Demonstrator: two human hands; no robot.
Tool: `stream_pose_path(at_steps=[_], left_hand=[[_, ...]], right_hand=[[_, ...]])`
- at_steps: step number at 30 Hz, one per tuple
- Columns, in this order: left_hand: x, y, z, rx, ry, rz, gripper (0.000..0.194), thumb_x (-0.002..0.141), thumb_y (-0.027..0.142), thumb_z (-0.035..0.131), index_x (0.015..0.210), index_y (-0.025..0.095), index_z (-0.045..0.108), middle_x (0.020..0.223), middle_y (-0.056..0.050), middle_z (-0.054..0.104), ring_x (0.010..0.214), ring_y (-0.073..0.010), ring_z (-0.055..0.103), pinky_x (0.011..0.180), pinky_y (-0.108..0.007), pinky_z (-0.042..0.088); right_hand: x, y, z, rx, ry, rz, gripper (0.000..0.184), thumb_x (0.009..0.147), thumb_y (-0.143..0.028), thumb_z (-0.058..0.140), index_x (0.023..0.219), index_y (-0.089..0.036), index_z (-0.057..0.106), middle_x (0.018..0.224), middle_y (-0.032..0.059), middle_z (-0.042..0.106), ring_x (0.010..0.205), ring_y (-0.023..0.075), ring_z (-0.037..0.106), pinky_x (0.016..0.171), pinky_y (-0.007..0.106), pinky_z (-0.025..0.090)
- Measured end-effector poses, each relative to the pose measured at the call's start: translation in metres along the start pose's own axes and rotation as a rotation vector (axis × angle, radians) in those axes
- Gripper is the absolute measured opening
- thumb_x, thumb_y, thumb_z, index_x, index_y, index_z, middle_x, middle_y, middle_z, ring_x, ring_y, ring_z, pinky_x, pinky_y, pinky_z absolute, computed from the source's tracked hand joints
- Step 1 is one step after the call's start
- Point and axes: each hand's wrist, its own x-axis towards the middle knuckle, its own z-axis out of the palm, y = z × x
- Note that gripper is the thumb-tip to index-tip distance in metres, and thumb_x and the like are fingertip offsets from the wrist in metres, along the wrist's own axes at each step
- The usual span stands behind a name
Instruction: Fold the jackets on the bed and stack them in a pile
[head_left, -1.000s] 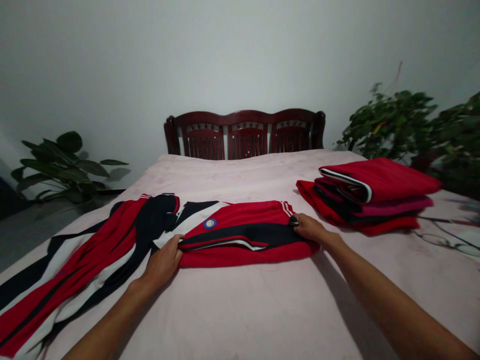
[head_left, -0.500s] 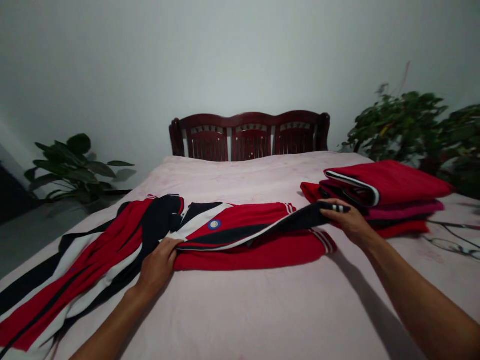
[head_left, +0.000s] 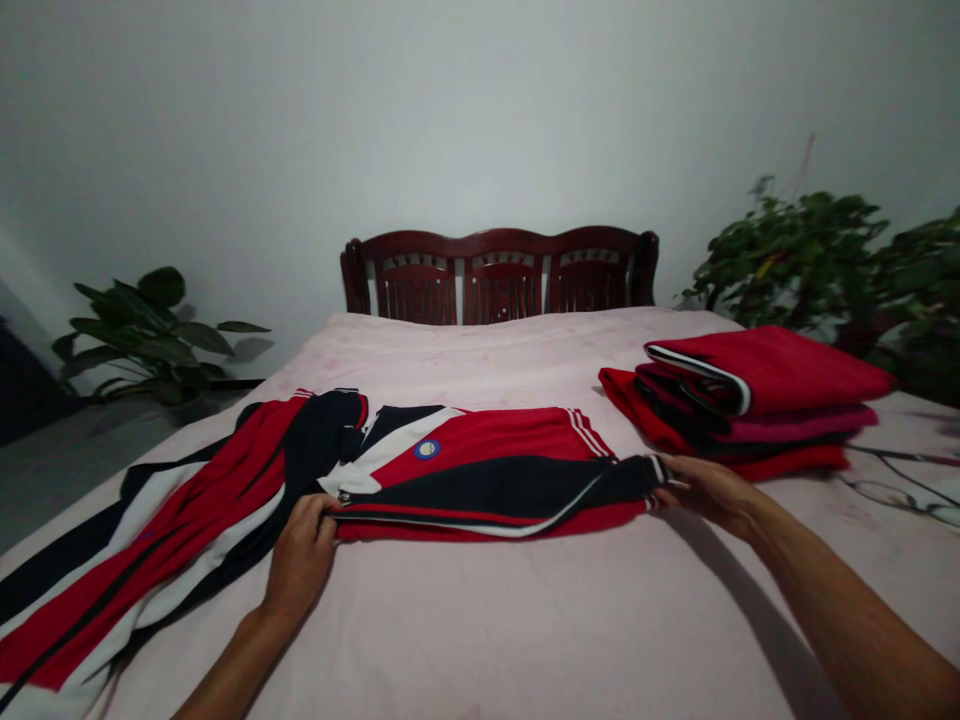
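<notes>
On a pale pink bed (head_left: 525,620), the left hand (head_left: 300,555) pinches the front edge of a red, navy and white track jacket (head_left: 487,490) near its zip. The right hand (head_left: 712,497) closes narrowly on the jacket's striped navy cuff (head_left: 656,468), the sleeve lying across the folded body. A round blue badge (head_left: 427,450) is too small to read. A striped garment (head_left: 165,530) lies spread beside the left hand; a folded red stack (head_left: 750,400) sits well right.

Tracksuit top (head_left: 487,480) on bed (head_left: 525,630), folded clothes stack (head_left: 750,400) to right, headboard (head_left: 499,280) behind
</notes>
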Motion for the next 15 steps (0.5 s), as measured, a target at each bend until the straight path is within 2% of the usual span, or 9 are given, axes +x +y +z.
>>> stream_pose_path(at_steps=[3,5,8,11,15], left_hand=[[-0.004,-0.003,0.001,0.003,0.004,-0.016,0.017,0.091,0.020,0.042,0.093,0.023,0.058,0.097,-0.003,0.061,0.091,-0.0208,0.064,0.080,-0.032,0.050],[-0.006,-0.004,0.001,0.011,-0.012,-0.014,0.017,0.091,0.020,0.042,0.093,0.023,0.059,0.096,-0.003,0.061,0.090,-0.0207,0.064,0.079,-0.031,0.050],[-0.009,-0.004,0.000,0.023,-0.047,-0.001,0.017,0.090,0.019,0.043,0.091,0.024,0.059,0.097,-0.003,0.062,0.092,-0.0204,0.064,0.079,-0.031,0.049],[-0.011,-0.003,-0.001,0.020,-0.060,0.012,0.018,0.088,0.016,0.042,0.089,0.023,0.059,0.099,-0.003,0.062,0.095,-0.0209,0.064,0.083,-0.032,0.049],[-0.014,-0.003,-0.001,0.038,-0.019,-0.003,0.017,0.086,0.016,0.044,0.088,0.023,0.059,0.099,-0.004,0.064,0.096,-0.0219,0.065,0.082,-0.033,0.050]], right_hand=[[0.006,0.004,-0.003,0.242,0.027,0.063,0.024,0.084,-0.040,0.063,0.096,-0.020,0.068,0.095,0.0119,0.073,0.085,0.0238,0.071,0.074,0.035,0.063],[0.009,0.016,-0.007,0.257,0.065,0.097,0.027,0.087,-0.042,0.059,0.098,-0.019,0.069,0.091,0.0114,0.074,0.079,0.0232,0.071,0.067,0.035,0.063],[0.011,0.038,-0.010,0.207,0.157,0.122,0.022,0.073,-0.021,0.072,0.094,-0.017,0.070,0.080,0.0083,0.074,0.067,0.0197,0.069,0.056,0.028,0.059],[0.012,0.046,-0.006,0.227,0.215,0.083,0.041,0.058,-0.001,0.070,0.096,-0.017,0.071,0.077,0.0064,0.075,0.062,0.0180,0.068,0.052,0.025,0.057],[0.012,0.035,0.004,0.265,0.263,-0.124,0.046,0.057,-0.006,0.073,0.101,-0.021,0.073,0.084,0.0042,0.076,0.064,0.0178,0.069,0.057,0.028,0.059]])
